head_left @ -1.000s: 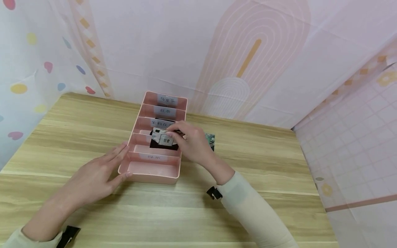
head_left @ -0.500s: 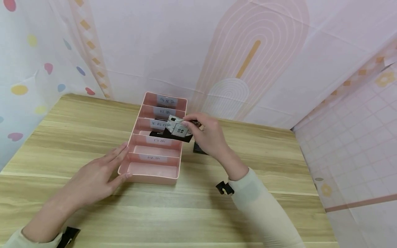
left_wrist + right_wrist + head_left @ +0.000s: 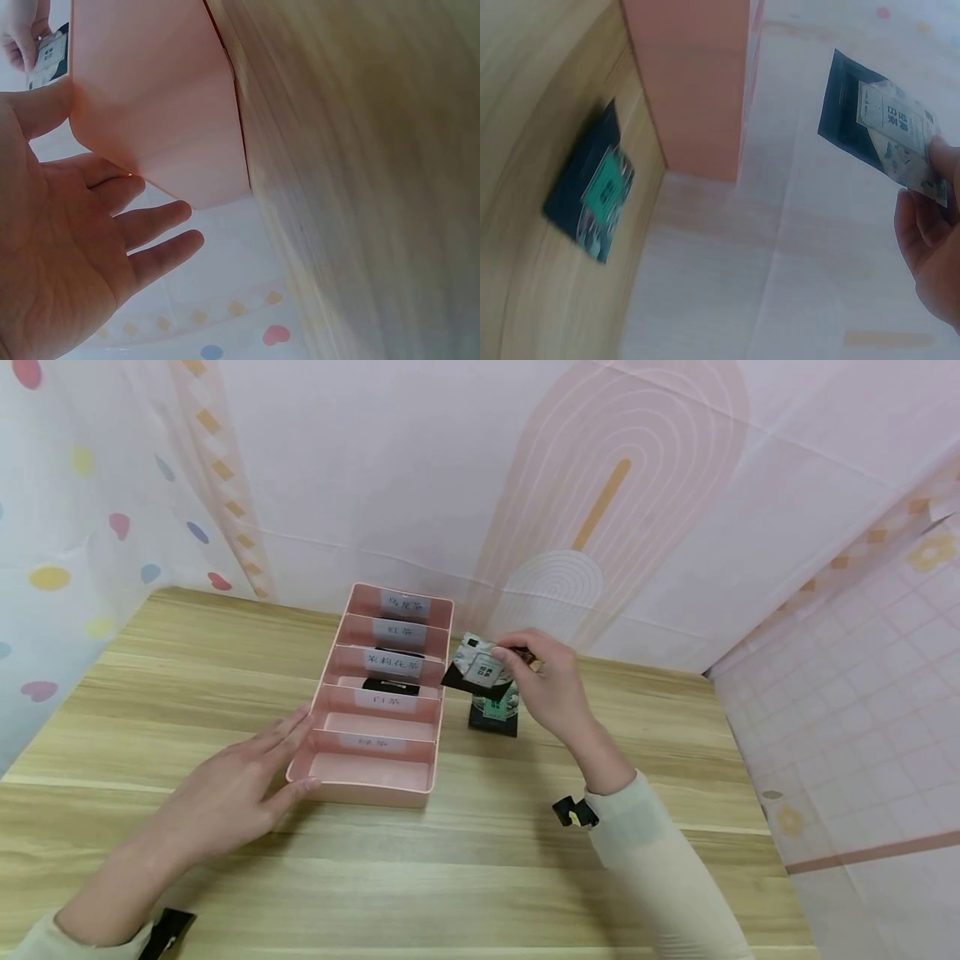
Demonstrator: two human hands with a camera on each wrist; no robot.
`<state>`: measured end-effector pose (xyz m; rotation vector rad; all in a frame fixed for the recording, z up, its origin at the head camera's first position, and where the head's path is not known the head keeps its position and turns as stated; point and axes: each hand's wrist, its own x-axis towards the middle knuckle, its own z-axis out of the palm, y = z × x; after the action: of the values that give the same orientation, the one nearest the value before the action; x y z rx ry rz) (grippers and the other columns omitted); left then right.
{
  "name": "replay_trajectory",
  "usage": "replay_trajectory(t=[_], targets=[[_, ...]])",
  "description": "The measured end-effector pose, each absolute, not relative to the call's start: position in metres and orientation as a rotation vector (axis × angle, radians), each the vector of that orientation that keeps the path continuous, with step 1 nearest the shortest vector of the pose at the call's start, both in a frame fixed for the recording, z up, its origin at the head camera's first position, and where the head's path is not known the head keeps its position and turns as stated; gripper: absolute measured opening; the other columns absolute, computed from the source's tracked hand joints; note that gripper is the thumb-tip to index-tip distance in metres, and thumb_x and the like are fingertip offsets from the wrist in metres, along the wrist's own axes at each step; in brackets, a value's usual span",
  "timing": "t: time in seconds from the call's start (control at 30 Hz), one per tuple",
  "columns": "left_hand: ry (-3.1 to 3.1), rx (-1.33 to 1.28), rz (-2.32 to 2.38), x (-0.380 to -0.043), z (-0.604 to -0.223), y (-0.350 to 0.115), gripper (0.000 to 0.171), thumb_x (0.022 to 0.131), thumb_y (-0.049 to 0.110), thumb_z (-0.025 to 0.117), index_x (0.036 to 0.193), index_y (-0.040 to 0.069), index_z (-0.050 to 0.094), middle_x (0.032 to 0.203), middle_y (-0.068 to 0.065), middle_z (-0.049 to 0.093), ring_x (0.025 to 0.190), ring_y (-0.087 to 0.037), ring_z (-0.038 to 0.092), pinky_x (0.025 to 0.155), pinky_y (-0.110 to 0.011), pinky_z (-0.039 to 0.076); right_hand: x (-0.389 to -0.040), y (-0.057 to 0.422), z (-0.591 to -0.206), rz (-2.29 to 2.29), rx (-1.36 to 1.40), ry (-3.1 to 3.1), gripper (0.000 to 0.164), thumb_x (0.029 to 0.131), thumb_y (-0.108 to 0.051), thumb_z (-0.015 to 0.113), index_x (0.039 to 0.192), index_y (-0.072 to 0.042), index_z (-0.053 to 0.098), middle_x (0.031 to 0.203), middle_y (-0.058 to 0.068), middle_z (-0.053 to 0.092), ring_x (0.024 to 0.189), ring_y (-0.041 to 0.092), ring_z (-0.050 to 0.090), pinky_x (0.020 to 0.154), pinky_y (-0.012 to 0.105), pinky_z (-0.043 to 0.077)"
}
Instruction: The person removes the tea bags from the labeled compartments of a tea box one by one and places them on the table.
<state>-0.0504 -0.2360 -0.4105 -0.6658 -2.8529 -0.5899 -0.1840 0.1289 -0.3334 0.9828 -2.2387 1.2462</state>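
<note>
A pink divided box (image 3: 357,790) with paper labels sits on the table. My left hand (image 3: 232,785) rests against its near left corner, thumb at the front and fingers along the side; these look fairly straight in the left wrist view. Above the table, just past the box's right edge, my right hand (image 3: 551,689) pinches a black-and-silver tea sachet (image 3: 480,670) by its upper right end. The right wrist view shows the sachet's pale label clearly. Below it on the table lies another tea sachet (image 3: 495,714), dark with a green label.
A black packet (image 3: 391,687) lies in the box's middle compartment. Dark edges of other contents show in the compartments behind it. The wooden table (image 3: 420,877) meets patterned cloth (image 3: 360,485) at the back.
My right hand has moved right with the tea sachet, from over the box to beyond its right edge. The green-labelled sachet shows more now. My left hand stays put.
</note>
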Motion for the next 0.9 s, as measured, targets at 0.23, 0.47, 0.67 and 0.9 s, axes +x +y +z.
replay_trajectory(t=[0.23, 0.47, 0.67, 0.9], targets=[[-2.864, -0.668, -0.591, -0.049, -0.411, -0.237, 0.075, 0.098, 0.035, 0.073, 0.156, -0.003, 0.045, 0.162, -0.021, 0.042, 0.135, -0.047, 0.054, 0.104, -0.063, 0.047, -0.187, 0.149, -0.335, 1.256, 0.888, -2.277, 0.006, 0.094, 0.004, 0.075, 0.099, 0.006, 0.075, 0.095, 0.016, 0.076, 0.076, 0.02, 0.066, 0.067, 0.022, 0.054], [-2.873, -0.656, -0.591, -0.048, -0.411, -0.238, 0.074, 0.099, 0.035, 0.072, 0.156, -0.004, 0.045, 0.163, -0.021, 0.042, 0.136, -0.047, 0.054, 0.104, -0.062, 0.047, -0.19, 0.164, -0.333, 1.278, 0.788, -2.311, 0.007, 0.095, 0.002, 0.075, 0.099, 0.007, 0.076, 0.094, 0.017, 0.076, 0.076, 0.017, 0.063, 0.068, 0.019, 0.051], [-2.862, -0.659, -0.592, -0.048, -0.411, -0.236, 0.074, 0.098, 0.034, 0.073, 0.155, -0.004, 0.045, 0.162, -0.021, 0.042, 0.136, -0.047, 0.053, 0.104, -0.062, 0.047, -0.191, 0.176, -0.332, 1.267, 0.71, -2.359, 0.007, 0.096, 0.001, 0.073, 0.1, 0.007, 0.075, 0.094, 0.017, 0.075, 0.075, 0.016, 0.061, 0.067, 0.017, 0.049], [-2.863, -0.668, -0.592, -0.048, -0.41, -0.234, 0.074, 0.099, 0.034, 0.072, 0.156, -0.005, 0.044, 0.162, -0.022, 0.041, 0.136, -0.047, 0.053, 0.105, -0.062, 0.047, -0.192, 0.195, -0.339, 1.279, 0.641, -2.412, 0.007, 0.098, 0.004, 0.07, 0.101, 0.009, 0.073, 0.096, 0.02, 0.074, 0.076, 0.019, 0.061, 0.066, 0.015, 0.049]])
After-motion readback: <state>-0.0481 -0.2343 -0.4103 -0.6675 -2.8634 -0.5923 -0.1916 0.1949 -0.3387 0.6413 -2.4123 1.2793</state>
